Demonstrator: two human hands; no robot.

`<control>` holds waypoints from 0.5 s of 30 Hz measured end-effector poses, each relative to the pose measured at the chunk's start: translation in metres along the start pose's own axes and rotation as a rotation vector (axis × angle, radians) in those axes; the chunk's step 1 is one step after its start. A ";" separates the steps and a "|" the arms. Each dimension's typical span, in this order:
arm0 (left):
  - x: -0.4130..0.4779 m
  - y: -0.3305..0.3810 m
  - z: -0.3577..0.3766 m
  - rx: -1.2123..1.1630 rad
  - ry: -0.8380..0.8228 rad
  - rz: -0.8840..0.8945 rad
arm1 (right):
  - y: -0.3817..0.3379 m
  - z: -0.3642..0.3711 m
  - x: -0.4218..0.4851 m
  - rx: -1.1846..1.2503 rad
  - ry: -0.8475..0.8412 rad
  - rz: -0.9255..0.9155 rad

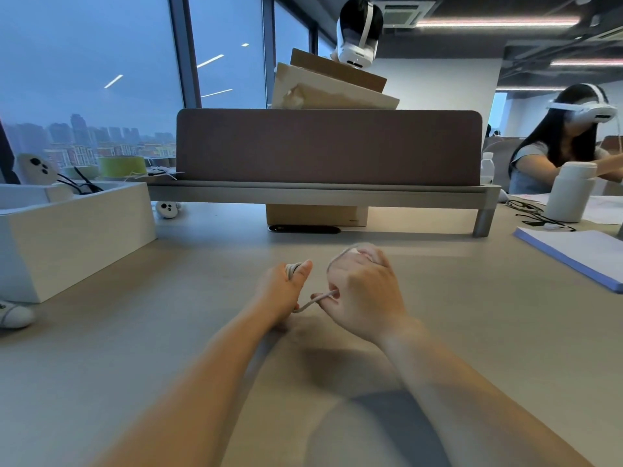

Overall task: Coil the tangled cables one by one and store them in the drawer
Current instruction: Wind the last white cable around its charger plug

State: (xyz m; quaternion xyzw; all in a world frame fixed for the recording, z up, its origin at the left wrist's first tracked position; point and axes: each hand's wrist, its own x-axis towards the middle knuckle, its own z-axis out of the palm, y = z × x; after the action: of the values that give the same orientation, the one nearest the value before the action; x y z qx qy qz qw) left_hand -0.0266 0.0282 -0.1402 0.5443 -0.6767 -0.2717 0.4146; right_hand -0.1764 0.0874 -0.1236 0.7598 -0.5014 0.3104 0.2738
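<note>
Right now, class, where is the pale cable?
In the head view's centre, the pale cable stretches between the left hand and right hand, above the desk.

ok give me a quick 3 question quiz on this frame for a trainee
1. True or false: the cable runs between the left hand and the right hand.
2. Where does the drawer stand? A) left of the hands B) right of the hands C) on the floor
3. Fill in: the coil wound so far sits by the thumb of the ___ hand.

Key: 1 true; 2 A; 3 left
</note>
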 end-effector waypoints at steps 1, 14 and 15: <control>0.002 -0.003 -0.001 0.008 0.015 -0.003 | 0.003 -0.001 -0.001 -0.001 -0.029 0.020; -0.023 0.023 0.004 0.102 -0.236 0.046 | -0.001 -0.011 0.004 -0.148 0.164 0.016; -0.024 0.025 0.004 0.066 -0.243 0.039 | -0.001 -0.009 0.005 -0.148 0.174 0.013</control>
State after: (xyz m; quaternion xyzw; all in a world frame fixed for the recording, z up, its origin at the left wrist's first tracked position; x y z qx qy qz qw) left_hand -0.0414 0.0575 -0.1285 0.5074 -0.7410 -0.3053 0.3166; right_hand -0.1763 0.0919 -0.1141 0.7045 -0.5020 0.3391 0.3698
